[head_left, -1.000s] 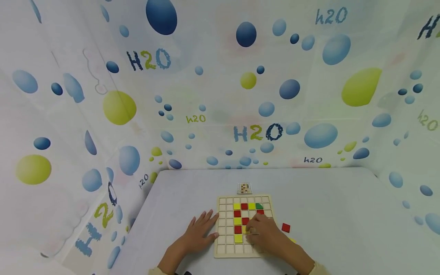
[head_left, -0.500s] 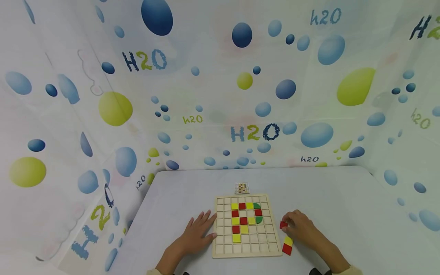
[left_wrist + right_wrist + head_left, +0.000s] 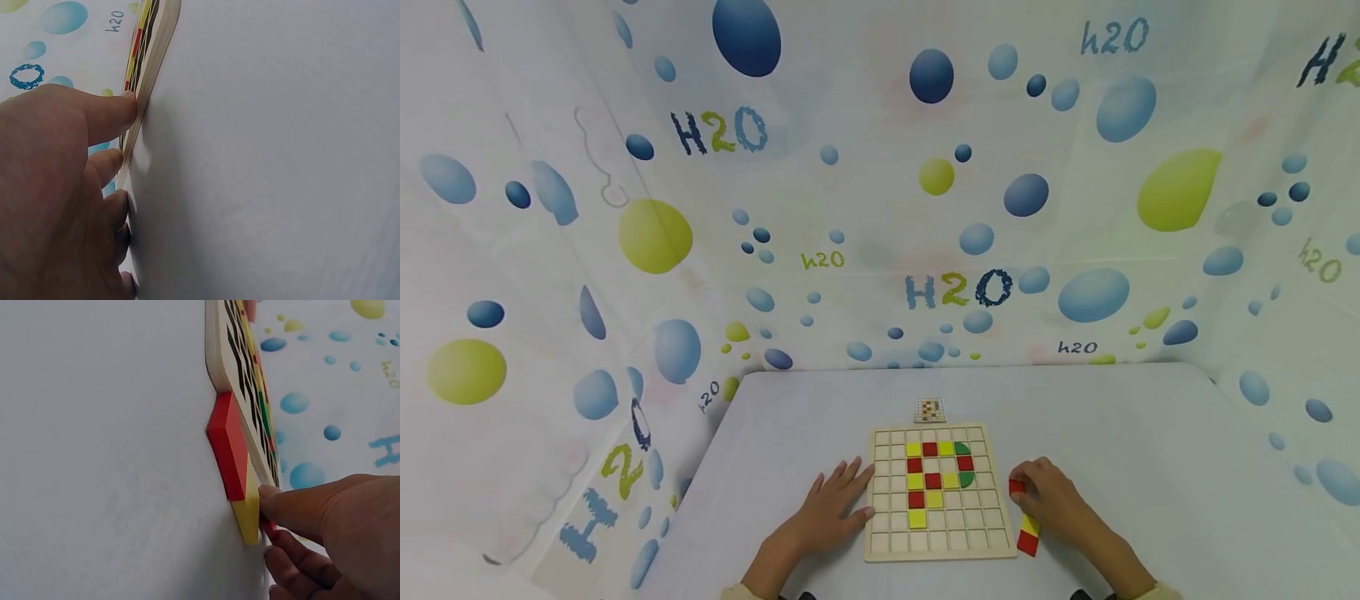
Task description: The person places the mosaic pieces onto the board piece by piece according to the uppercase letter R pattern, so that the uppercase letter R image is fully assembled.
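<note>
Right hand (image 3: 1051,498) edged nearer grid board (image 3: 934,493), pinching red tile (image 3: 1017,487)

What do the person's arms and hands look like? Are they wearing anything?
Both hands are bare: no gloves, rings or watch show on the left hand or the right hand. The forearms are bare too. At the bottom edge of the head view, a bit of pale cream sleeve shows on each arm.

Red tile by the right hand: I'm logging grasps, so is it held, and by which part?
The right hand pinches the small red tile at its edges with the fingertips, beside the wooden board.
</note>
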The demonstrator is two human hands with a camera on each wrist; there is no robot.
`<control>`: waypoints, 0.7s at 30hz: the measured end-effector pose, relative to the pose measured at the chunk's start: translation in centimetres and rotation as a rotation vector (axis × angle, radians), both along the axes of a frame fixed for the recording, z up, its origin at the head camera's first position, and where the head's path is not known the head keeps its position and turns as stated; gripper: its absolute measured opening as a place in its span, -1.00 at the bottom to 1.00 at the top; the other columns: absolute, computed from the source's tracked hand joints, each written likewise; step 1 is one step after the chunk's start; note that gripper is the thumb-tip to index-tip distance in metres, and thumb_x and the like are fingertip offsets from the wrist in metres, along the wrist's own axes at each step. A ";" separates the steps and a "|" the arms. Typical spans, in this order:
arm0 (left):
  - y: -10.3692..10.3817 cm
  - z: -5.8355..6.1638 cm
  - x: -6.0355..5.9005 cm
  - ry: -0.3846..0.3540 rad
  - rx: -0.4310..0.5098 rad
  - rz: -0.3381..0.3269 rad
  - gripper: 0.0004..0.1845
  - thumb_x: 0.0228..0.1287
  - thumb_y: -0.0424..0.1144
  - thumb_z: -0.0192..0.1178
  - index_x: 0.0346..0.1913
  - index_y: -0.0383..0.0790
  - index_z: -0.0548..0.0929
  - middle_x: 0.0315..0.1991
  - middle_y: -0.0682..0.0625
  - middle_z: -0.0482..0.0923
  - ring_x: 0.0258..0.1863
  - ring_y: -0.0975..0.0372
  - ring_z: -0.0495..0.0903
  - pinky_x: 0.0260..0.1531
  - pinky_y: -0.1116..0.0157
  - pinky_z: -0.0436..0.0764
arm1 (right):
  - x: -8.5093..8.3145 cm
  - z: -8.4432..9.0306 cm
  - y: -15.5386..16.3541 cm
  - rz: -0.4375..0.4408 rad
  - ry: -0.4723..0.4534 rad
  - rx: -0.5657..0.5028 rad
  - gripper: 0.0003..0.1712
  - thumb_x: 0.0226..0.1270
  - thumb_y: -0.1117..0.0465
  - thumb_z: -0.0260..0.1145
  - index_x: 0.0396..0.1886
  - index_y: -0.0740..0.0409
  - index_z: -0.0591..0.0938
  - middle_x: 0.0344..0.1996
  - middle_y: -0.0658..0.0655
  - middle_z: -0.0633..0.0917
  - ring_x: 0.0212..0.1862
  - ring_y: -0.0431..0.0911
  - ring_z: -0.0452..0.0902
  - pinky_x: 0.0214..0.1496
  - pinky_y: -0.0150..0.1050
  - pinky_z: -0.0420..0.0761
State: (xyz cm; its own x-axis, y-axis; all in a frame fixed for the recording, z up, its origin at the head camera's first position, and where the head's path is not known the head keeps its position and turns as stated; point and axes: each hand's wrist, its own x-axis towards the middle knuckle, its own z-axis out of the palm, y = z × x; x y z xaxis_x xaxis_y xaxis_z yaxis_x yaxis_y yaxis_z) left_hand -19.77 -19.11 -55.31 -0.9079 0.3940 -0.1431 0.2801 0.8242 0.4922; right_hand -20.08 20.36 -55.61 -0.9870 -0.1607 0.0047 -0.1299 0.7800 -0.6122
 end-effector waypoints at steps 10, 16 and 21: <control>0.1 0.1 0.0 0.001 -0.019 -0.002 -0.22 0.53 0.20 0.13 0.67 -0.01 0.24 0.70 -0.15 0.09 0.69 -0.16 0.01 0.55 -0.40 -0.09 | -0.4 0.5 -2.4 -0.017 0.012 -0.031 -0.71 0.35 0.23 0.53 0.01 0.05 0.70 -0.14 -0.03 0.59 -0.07 -0.16 0.53 0.03 -0.16 0.69; 0.2 0.1 0.0 0.003 -0.024 -0.004 -0.21 0.53 0.21 0.13 0.67 -0.02 0.25 0.70 -0.16 0.09 0.69 -0.17 0.01 0.55 -0.40 -0.09 | -0.6 0.7 -4.5 0.035 -0.014 -0.077 -0.74 0.38 0.19 0.53 -0.02 -0.04 0.66 -0.16 -0.07 0.56 -0.09 -0.19 0.48 -0.03 -0.26 0.65; 0.2 0.0 -0.1 0.000 -0.029 0.001 -0.20 0.52 0.23 0.12 0.67 0.00 0.24 0.70 -0.14 0.09 0.69 -0.16 0.01 0.55 -0.40 -0.09 | -0.3 0.7 -6.1 0.144 0.027 -0.059 -0.78 0.39 0.14 0.52 -0.08 -0.11 0.64 -0.18 -0.12 0.55 -0.09 -0.19 0.44 -0.04 -0.27 0.59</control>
